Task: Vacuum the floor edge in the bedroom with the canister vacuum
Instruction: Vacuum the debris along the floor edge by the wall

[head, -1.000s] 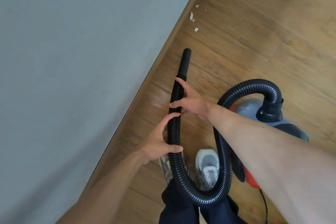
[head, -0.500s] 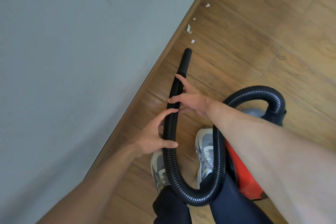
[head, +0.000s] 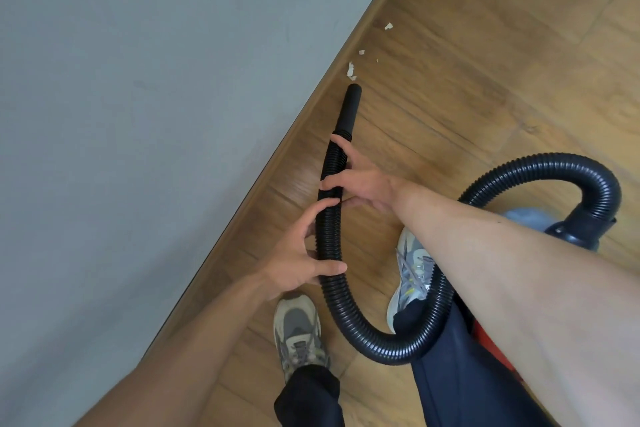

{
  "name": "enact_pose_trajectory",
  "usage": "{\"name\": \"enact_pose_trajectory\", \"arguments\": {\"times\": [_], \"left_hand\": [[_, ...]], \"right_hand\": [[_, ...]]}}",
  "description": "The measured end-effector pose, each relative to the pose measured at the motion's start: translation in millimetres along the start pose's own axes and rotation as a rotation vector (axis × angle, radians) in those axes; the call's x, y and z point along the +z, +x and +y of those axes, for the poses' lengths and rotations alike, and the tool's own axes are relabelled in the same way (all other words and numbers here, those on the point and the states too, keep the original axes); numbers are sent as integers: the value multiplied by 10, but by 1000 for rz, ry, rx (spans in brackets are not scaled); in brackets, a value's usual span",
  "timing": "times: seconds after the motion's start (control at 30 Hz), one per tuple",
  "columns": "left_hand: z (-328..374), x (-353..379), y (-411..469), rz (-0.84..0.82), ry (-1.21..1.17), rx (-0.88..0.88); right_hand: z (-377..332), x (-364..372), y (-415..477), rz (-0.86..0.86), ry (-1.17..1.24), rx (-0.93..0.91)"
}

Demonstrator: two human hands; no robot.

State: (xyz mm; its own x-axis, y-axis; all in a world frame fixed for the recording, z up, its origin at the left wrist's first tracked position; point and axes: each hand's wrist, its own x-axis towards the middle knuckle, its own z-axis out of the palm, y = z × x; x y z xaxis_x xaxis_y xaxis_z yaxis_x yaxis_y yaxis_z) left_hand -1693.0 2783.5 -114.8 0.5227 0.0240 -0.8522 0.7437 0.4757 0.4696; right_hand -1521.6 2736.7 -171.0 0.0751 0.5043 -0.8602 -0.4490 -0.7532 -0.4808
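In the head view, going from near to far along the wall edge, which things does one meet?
Left shoe → left hand gripping the hose → right hand on the hose → black nozzle → white paper scraps.

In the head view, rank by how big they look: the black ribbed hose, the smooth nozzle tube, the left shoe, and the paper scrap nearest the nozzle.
1. ribbed hose
2. left shoe, heel hidden by the trouser leg
3. nozzle tube
4. paper scrap, by far the smallest
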Motion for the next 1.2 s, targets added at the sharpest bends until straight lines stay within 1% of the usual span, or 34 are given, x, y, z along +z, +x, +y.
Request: {"name": "enact_pose_trajectory", "arguments": {"times": [0.27,0.57,0.93,1.07,1.2], "left_hand": [[38,86,42,42,18,-31],[138,172,119,77,8,-46],[185,171,257,87,-7,-23],[228,170,337,95,55,18],[246,194,369,85,45,10]], "right_hand": [[-35,-84,47,-67,-60,9],[-91,-210,101,-115,-49,2],[-121,-292,174,-93,-20,-47],[-186,-373,191,-98,-32,-53],[-199,-437,173,-114,-40,-50]]}}
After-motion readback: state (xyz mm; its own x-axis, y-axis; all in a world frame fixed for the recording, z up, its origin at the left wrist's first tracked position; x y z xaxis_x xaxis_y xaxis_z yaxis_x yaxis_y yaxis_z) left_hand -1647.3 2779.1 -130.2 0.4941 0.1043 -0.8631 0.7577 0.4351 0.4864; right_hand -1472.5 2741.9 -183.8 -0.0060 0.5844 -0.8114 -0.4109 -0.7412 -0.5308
